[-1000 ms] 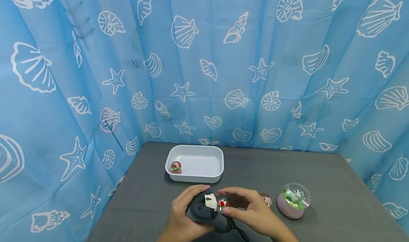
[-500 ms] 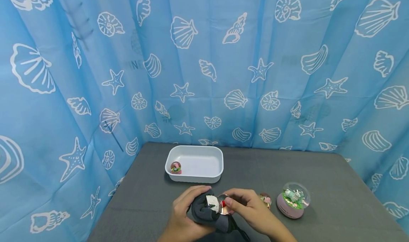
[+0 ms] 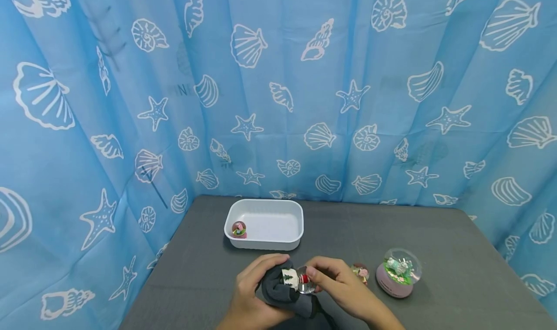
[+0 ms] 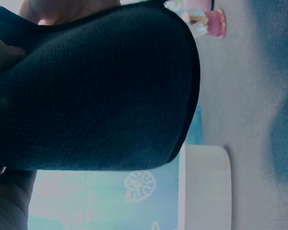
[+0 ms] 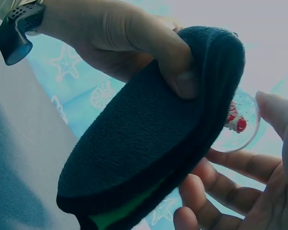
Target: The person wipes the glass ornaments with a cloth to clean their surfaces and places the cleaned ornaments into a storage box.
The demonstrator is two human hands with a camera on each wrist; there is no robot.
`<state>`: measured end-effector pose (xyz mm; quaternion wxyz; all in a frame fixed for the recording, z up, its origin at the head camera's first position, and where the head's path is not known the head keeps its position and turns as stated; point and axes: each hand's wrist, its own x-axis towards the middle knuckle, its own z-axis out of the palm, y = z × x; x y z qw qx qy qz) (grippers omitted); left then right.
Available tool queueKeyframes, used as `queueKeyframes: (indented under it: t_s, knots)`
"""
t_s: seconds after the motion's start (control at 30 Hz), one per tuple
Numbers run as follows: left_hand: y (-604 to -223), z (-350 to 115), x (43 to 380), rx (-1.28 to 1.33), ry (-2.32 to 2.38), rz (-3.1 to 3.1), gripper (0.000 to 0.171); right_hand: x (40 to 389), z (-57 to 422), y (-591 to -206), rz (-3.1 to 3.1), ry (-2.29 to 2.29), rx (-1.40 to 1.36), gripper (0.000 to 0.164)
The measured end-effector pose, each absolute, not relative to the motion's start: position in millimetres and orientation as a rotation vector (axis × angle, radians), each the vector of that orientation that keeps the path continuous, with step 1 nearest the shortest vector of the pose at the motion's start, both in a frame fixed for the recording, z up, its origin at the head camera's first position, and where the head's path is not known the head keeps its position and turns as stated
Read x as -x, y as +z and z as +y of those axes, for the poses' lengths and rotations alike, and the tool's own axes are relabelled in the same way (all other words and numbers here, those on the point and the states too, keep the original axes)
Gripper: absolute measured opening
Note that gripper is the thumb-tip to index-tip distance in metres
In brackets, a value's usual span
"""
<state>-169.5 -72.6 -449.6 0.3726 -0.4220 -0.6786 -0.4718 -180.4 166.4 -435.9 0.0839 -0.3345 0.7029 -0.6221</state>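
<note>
White-based snow globe point(image 3: 299, 280), clear dome point(image 3: 307, 287), red figure point(image 3: 303, 278)

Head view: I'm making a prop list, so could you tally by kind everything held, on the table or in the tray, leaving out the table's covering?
White tray: 1
Dark folded cloth: 1
Snow globes: 4 (1 in the tray, 1 held, 2 on the table)
Total: 6
</note>
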Motion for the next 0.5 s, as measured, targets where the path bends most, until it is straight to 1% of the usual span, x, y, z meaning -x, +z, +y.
queueKeyframes:
  t_s: [0.23, 0.37, 0.5]
  knots:
    - [-449.4, -72.8, 168.5, 1.078, -1.223, -1.723, 0.079, 178.5, 169.1, -435.0, 2.079, -1.872, 1.004, 0.03]
    - [-450.1, -74.2, 167.7, 1.063, -1.251, -1.718, 0.077, 176.9, 169.7, -436.2, 2.114, -1.906, 1.052, 0.041]
    - [-449.5, -75.1, 167.5, 1.058, -1.26, -1.712, 0.075, 176.6, 169.1, -437.6, 2.095, -1.932, 1.134, 0.048]
